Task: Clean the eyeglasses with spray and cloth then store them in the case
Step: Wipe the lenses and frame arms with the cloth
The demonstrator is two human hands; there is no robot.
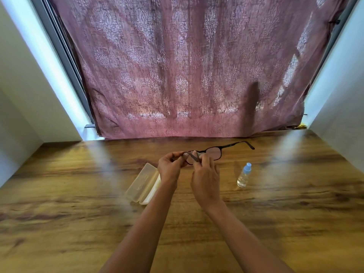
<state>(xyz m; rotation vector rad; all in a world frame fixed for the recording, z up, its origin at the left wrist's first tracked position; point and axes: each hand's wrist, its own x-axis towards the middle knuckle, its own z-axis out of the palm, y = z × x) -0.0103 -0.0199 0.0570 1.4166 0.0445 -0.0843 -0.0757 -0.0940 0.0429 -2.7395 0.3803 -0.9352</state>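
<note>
Seen from the head camera, two bare forearms are stretched forward over the wooden worktop [78, 213]. The eyeglasses [213, 153] are held just above it, towards its far edge and in front of a patterned curtain [177, 66]. The grip of the left hand [170, 168] is closed, with the fingers curled round the near temple. The grip of the right hand [205, 182] is pinched on the frame beside the near lens. The far temple is left unfolded and points off to the right.

The case [141, 184] lies open on the worktop, just beside and partly under the left wrist, and nothing can be seen in it. The spray bottle [244, 175] stands upright, capped and untouched, to the right of the hands.

The cloth cannot be made out with certainty between the fingers, because the picture is blurred there. Wiping or folding is judged to be under way. Whether spray has been applied cannot be told. Folding both temples, placing the eyeglasses in the case and closing it are judged to be left.
</note>
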